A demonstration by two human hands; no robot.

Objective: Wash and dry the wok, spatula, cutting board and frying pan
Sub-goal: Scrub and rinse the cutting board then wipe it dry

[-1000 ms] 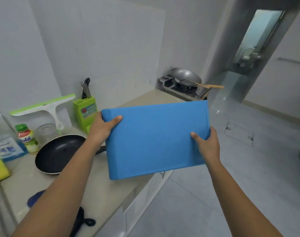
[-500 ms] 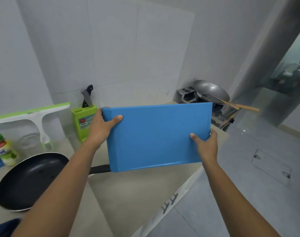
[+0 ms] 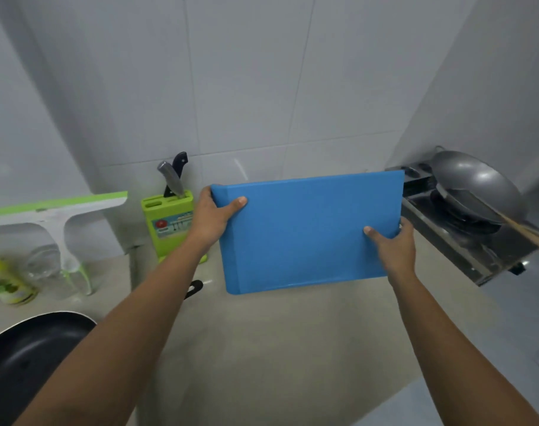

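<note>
I hold the blue cutting board (image 3: 305,232) upright above the beige counter, near the tiled back wall. My left hand (image 3: 211,218) grips its upper left corner, thumb on the front face. My right hand (image 3: 391,245) grips its lower right edge. The black frying pan (image 3: 25,361) lies on the counter at the lower left, its handle end showing under my left forearm. The grey wok (image 3: 477,182) sits on the stove at the right, with the wooden spatula handle (image 3: 526,233) sticking out of it.
A green knife block (image 3: 168,227) with knives stands by the wall left of the board. A green-and-white squeegee (image 3: 56,216), a glass jar (image 3: 45,265) and a bottle (image 3: 3,282) are at the far left. The steel stove (image 3: 465,241) overhangs the counter's right end.
Both hands have carried the board over the counter toward the back wall. My view has swung left toward the wall, so the floor and doorway have left the frame.
</note>
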